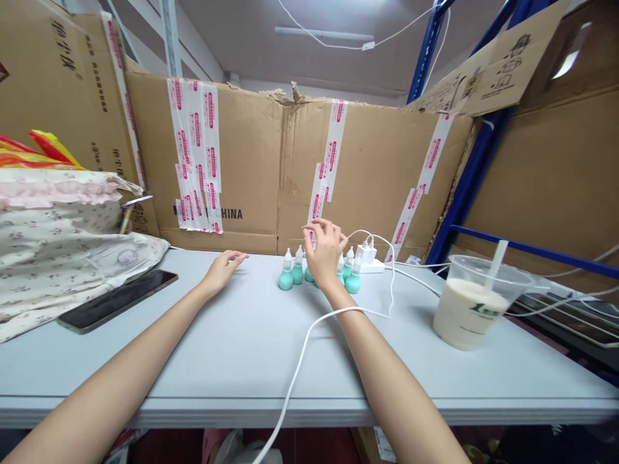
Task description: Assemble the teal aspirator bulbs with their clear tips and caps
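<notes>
Several small teal squeeze bulbs with white nozzles (286,273) stand in a cluster at the back of the grey table (242,348). My right hand (323,250) hovers over the cluster, fingers spread and curled, partly hiding some bulbs; I cannot see anything held in it. My left hand (223,267) rests flat on the table to the left of the bulbs, fingers stretched out and holding nothing.
A white cable (309,328) runs across the table to a white charger block (370,256). A plastic cup of milky drink with a straw (476,303) stands at right. A dark phone (118,299) lies at left beside floral cloth (53,238). Taped cardboard (271,167) walls the back.
</notes>
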The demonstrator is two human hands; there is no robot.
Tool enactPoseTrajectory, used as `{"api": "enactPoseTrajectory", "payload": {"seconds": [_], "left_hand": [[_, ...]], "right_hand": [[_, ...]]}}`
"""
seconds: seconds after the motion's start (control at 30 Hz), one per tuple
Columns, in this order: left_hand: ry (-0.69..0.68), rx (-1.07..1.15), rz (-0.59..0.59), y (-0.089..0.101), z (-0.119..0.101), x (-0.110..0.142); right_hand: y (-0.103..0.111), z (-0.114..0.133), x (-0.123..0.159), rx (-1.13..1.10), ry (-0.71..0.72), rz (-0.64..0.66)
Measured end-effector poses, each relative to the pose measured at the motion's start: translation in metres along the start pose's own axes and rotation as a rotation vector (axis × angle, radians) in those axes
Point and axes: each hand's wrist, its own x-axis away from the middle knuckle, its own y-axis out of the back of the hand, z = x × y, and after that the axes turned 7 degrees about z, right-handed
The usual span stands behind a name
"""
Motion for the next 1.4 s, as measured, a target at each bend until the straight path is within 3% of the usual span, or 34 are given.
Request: {"api": "enactPoseTrajectory", "payload": {"seconds": [0.1,0.2,0.63,0.8,1.0,1.2,1.3,1.4], "left_hand": [[0.003,-0.017,0.023,-0.001,-0.003,0.001],[-0.003,-0.021,0.034,-0.001,-0.005,0.002],[-0.043,0.006,0.050,-0.004,-0.006,0.002],[-0.080,-0.006,0.121,-0.010,-0.020,0.009],[-0.258,0.033,0.208,-0.022,-0.052,0.023],[-0.218,0.145,0.226,-0.016,-0.055,0.020],[-0.183,0.114,0.164,-0.014,-0.053,0.019],[-0.158,0.105,0.113,-0.013,-0.055,0.020]], "right_hand": [[-0.009,0.003,0.002,0.087,0.165,0.143],[-0.015,0.006,0.005,0.152,0.240,0.185],[-0.021,0.005,0.007,0.208,0.278,0.188],[-0.030,0.002,0.007,0.200,0.261,0.244],[-0.029,0.016,0.009,-0.155,0.199,0.285],[-0.038,0.023,0.009,-0.628,0.153,0.347],[-0.041,0.017,0.007,-0.681,0.167,0.364],[-0.041,0.016,0.008,-0.650,0.138,0.295]]}}
